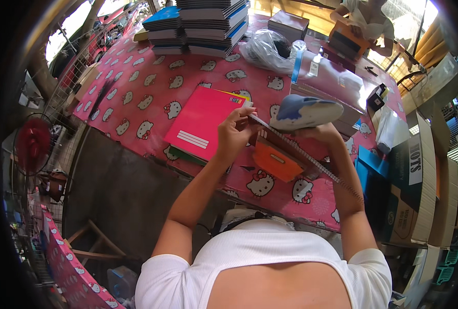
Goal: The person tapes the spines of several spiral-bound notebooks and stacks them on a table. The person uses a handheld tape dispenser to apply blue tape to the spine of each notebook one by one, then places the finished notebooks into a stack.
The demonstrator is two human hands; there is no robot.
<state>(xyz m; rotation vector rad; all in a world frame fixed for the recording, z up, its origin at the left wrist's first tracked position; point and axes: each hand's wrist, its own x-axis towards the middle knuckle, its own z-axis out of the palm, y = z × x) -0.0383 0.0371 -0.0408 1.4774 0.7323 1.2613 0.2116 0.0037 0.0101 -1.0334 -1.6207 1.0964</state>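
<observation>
Above the table's near edge, a notebook-like bundle with a spiral wire (311,158) is tilted and seen nearly edge-on. My left hand (235,132) is closed, pinching the upper left end of this spiral notebook. At its other side my right hand (319,134) grips it, fingers partly hidden. The wire's loose coil trails down along my right forearm. A rounded blue and white thing (307,112) rises above my right hand; its kind is unclear. Beneath lies an orange piece with a slot (278,159). A pink notebook (204,122) rests left of my left hand, on yellow and green ones.
Tall stacks of notebooks (208,28) stand at the back of the pink patterned table (151,77). Beside them are a plastic bag (270,50) and another stack (327,74). Cardboard boxes (412,185) flank the right side. Across the table a person holds an orange-brown thing (348,41).
</observation>
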